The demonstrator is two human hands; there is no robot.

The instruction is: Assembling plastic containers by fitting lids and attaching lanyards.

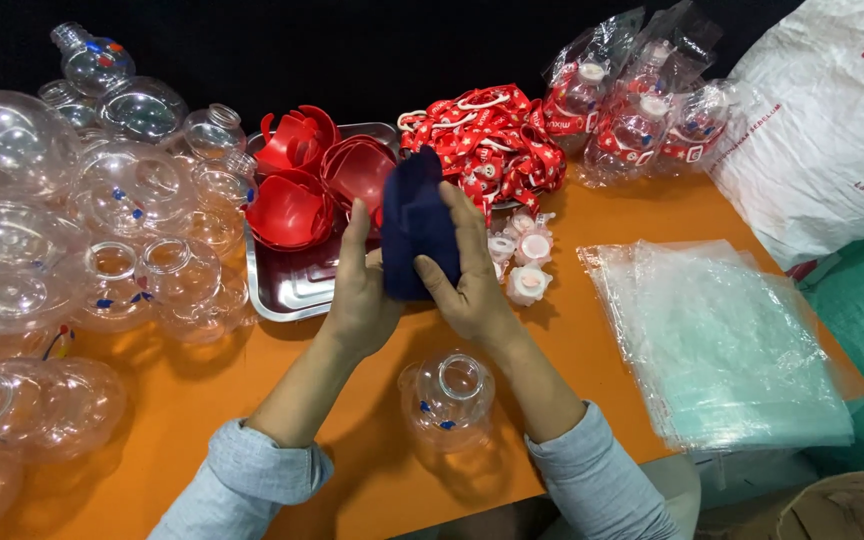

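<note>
Both hands hold a dark blue plastic piece [414, 222] upright over the orange table [572, 330]. My left hand [357, 290] grips its left side, my right hand [470, 270] wraps its right side with the fingers laid on its front. A clear round plastic bottle [447, 398] stands on the table just below the hands, between my forearms. Behind the hands a metal tray [297, 285] carries red plastic pieces [302, 185].
Several clear round bottles [62, 240] crowd the left of the table. Red printed straps [487, 135] lie behind the tray, white caps [522, 265] beside it. Bagged bottles [642, 110] sit at the back right, a stack of clear plastic bags [727, 345] at the right, a white sack [832, 120] beyond.
</note>
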